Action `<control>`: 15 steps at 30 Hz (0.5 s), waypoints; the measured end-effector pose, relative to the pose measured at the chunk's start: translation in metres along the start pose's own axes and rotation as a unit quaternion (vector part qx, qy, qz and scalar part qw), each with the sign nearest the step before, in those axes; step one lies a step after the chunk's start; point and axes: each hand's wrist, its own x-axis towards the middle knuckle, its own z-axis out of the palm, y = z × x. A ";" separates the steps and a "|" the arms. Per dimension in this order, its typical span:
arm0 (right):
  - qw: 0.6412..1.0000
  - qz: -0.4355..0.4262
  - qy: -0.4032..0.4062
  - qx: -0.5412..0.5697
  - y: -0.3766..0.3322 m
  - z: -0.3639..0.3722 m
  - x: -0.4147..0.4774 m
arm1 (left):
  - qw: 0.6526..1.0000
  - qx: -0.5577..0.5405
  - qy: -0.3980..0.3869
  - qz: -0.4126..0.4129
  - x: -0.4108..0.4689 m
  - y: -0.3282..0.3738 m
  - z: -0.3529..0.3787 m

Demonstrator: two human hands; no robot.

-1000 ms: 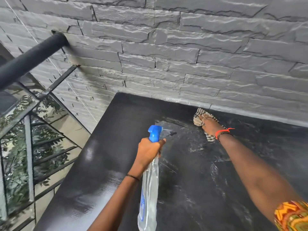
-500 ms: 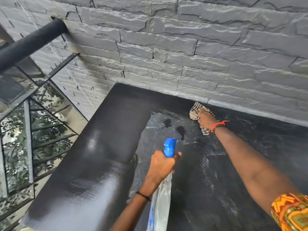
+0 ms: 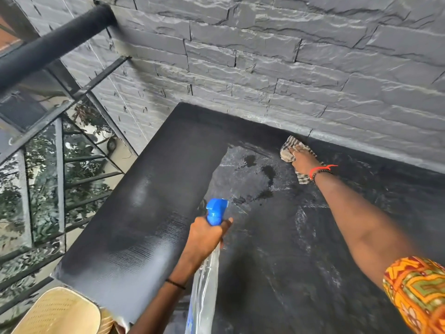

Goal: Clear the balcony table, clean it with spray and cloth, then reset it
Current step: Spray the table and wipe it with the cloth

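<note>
Home balcony, black table (image 3: 149, 213) against grey stone wall (image 3: 289, 63), metal railing (image 3: 55, 150), trees beyond

Left hand (image 3: 204, 235) grips spray bottle (image 3: 207, 273); right hand (image 3: 302, 160) presses cloth (image 3: 289, 148).

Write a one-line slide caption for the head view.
Left hand holds spray bottle over wet black table; right hand presses checked cloth by the wall.
</note>
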 end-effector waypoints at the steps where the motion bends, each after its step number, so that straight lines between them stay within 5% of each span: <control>1: 1.000 0.001 -0.002 0.008 0.000 -0.001 -0.001 | 1.000 0.005 -0.014 0.003 -0.003 -0.001 0.000; 6: 0.996 0.022 0.052 0.062 0.007 0.005 -0.008 | 0.995 0.018 -0.087 0.042 -0.013 -0.007 0.006; 15: 0.992 0.000 0.106 0.070 -0.034 0.021 -0.009 | 0.996 -0.013 -0.077 0.032 -0.003 -0.012 0.007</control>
